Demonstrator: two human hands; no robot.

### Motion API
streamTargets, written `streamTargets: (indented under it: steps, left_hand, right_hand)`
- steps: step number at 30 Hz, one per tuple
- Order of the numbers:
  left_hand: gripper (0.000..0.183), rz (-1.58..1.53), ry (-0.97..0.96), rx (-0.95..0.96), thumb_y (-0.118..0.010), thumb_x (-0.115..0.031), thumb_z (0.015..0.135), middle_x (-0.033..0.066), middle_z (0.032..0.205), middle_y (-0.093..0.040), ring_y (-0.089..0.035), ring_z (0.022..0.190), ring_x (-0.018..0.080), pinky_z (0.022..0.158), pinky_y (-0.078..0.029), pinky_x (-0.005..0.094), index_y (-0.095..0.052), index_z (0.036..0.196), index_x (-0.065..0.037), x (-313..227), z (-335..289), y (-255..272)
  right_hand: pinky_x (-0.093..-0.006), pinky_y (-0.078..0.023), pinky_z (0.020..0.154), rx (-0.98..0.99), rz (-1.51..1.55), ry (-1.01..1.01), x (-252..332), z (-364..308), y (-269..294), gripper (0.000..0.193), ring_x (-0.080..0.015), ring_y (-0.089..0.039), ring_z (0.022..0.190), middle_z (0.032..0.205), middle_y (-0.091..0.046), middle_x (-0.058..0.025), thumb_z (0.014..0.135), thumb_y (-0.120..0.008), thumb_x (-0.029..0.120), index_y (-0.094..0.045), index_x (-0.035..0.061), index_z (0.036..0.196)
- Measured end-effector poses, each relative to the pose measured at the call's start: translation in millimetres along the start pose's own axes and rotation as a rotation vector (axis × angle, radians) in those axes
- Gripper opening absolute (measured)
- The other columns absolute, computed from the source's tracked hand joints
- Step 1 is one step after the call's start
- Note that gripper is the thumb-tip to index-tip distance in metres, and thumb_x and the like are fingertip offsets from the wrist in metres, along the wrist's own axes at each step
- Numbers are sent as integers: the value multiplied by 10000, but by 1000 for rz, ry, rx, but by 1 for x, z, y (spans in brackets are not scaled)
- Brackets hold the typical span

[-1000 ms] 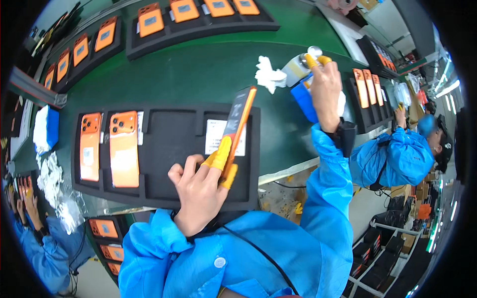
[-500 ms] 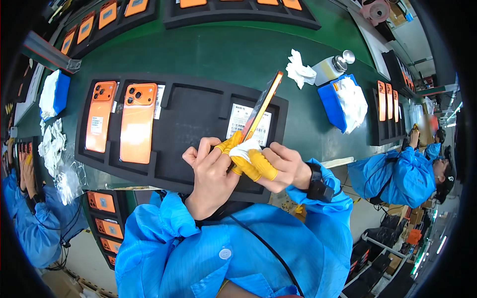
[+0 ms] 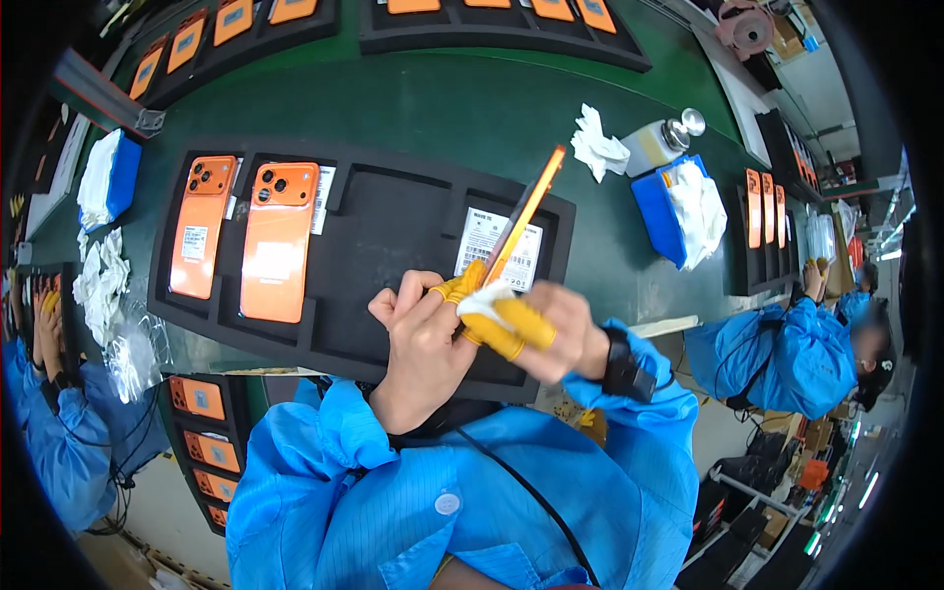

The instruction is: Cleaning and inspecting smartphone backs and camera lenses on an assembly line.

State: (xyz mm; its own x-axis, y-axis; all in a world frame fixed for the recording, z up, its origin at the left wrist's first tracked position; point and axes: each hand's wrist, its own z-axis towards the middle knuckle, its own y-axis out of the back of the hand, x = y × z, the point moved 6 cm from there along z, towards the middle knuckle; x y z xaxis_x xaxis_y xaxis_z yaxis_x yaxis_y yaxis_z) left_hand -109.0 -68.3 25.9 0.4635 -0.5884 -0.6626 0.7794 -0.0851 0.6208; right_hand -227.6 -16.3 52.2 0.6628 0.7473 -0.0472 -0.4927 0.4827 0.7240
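1. Orange phone (image 3: 523,218) held on edge, tilted up and away from the person, just above the black foam tray (image 3: 393,211). Lower end sits between both hands, over the tray's near rim.
2. Left hand (image 3: 425,339) curled round the phone's lower end; yellow finger cots (image 3: 462,285) pinch its edge. Fingers closed, not spread.
3. Right hand (image 3: 546,329) pressed close against the left, fingers in yellow cots closed on a small white wipe (image 3: 482,298) that touches the phone's lower edge. Black band at the wrist.
4. Judged step: wiping the phone's edge. To do it well, the left pinch should stay firm and low so the phone does not swing; the wipe should run along the edge in one direction, with light pressure.
5. Only cots and wipe should touch the phone's faces; bare skin would leave marks.
6. Two more orange phones (image 3: 278,241) lie back-up in the tray's left pockets; a white printed label (image 3: 484,236) lies in the pocket behind the held phone.
7. Green tabletop (image 3: 442,108) beyond carries a blue box of white cloths (image 3: 678,211), a loose crumpled cloth (image 3: 600,147) and a small pump bottle (image 3: 661,143), well apart from the hands.
8. Risk, as a judgement: the tilted phone could slip from a thin pinch; keeping it low over the foam limits harm.
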Motion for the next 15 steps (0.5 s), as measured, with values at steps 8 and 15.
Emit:
streamTargets:
  steps: [8,15]
  left_hand:
    - [175,46,-3,-26,-748,-94,697,42,710,-592,-563,815,196,723,-268,356,-687,845,-26,0,4,8]
    - [176,48,-56,5,-732,-118,711,48,732,-594,-568,843,220,720,-284,364,-678,858,-38,-4,0,7]
  right_hand:
    - [-358,-505,610,-167,-323,-326,-97,11,10,446,-305,-592,748,972,-609,-151,566,-668,-34,-700,42,1004]
    - [-297,-530,576,-6,18,4,7,-3,-4,352,-193,-618,710,944,-636,-119,550,-641,100,-708,37,890]
